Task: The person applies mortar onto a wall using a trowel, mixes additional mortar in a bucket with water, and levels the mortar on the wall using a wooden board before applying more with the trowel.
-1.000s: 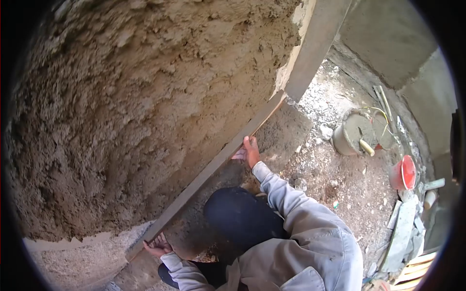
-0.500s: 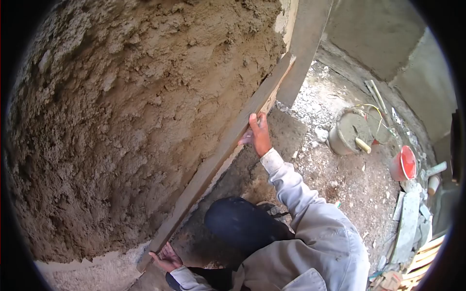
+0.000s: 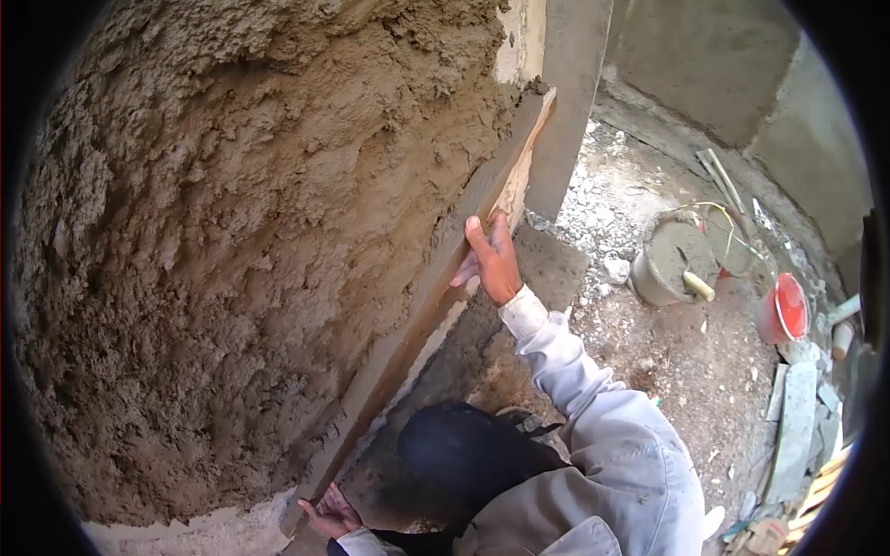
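A long wooden straightedge board runs diagonally along the edge of a wall coated in rough wet mortar. Its face touches the mortar. My right hand grips the board above its middle, thumb on the near face and fingers curled around the edge. My left hand holds the board near its lower end, thumb against the face; some of its fingers are partly hidden. Below the mortar a pale strip of wall shows. The board's upper end lies beside a flat grey panel.
On the rubble-strewn floor stands a bucket of mortar with a wooden-handled tool in it. A red bucket and grey slabs lie farther right. My dark-clad knee is close below the board.
The board has turned slightly and shifted against the mortar, both hands still on it. The view has also shifted a little, with the buckets now farther right.
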Demonstrator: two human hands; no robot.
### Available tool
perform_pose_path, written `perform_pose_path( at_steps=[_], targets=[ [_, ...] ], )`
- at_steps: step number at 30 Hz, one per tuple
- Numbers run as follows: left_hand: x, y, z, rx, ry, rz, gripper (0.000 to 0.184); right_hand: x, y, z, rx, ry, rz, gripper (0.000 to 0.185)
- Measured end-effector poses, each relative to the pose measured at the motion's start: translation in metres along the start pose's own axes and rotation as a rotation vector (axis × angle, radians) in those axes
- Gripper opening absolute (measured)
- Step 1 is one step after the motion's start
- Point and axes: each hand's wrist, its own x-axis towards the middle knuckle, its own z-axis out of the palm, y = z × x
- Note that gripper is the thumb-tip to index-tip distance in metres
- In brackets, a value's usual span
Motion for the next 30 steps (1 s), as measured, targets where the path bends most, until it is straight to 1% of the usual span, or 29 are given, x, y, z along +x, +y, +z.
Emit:
perform_pose_path(
  at_steps=[3, 6, 7, 10, 11, 13, 16, 19, 21, 26, 30],
  targets=[
    [0.0, 0.003, -0.01, -0.005, -0.019, 0.009, 0.073, -0.006, 0.005, 0.005, -0.023, 0.039, -0.025, 0.051],
    [0.014, 0.008, -0.028, -0.002, -0.025, 0.021, 0.072, -0.022, 0.013, 0.015, -0.025, 0.01, -0.001, 0.051],
    [0.019, 0.011, -0.038, 0.003, -0.017, 0.022, 0.071, -0.03, 0.014, 0.021, -0.015, -0.02, -0.015, 0.054],
    [0.031, 0.013, -0.056, 0.005, -0.082, 0.017, 0.07, -0.039, 0.012, 0.028, -0.022, -0.052, -0.032, 0.05],
    [0.033, 0.014, -0.061, 0.019, -0.057, 0.037, 0.07, -0.039, 0.011, 0.028, -0.015, -0.047, -0.038, 0.049],
    [0.026, 0.008, -0.049, 0.037, -0.01, 0.075, 0.069, -0.032, 0.007, 0.027, -0.006, -0.043, -0.058, 0.047],
    [0.019, 0.004, -0.034, 0.009, -0.038, 0.022, 0.068, -0.018, -0.008, 0.022, -0.054, -0.045, -0.091, 0.042],
    [-0.006, -0.008, 0.002, -0.05, -0.069, -0.014, 0.067, -0.002, -0.026, 0.018, -0.094, -0.014, -0.148, 0.042],
    [-0.004, -0.014, 0.007, -0.059, -0.086, -0.031, 0.066, 0.006, -0.036, 0.017, -0.108, -0.012, -0.152, 0.043],
    [0.004, -0.009, -0.007, -0.071, -0.048, -0.093, 0.065, -0.002, -0.04, 0.021, -0.152, -0.015, -0.134, 0.046],
    [0.025, 0.003, -0.041, -0.083, -0.074, -0.068, 0.066, -0.027, -0.02, 0.037, -0.106, -0.041, -0.107, 0.05]
  ],
)
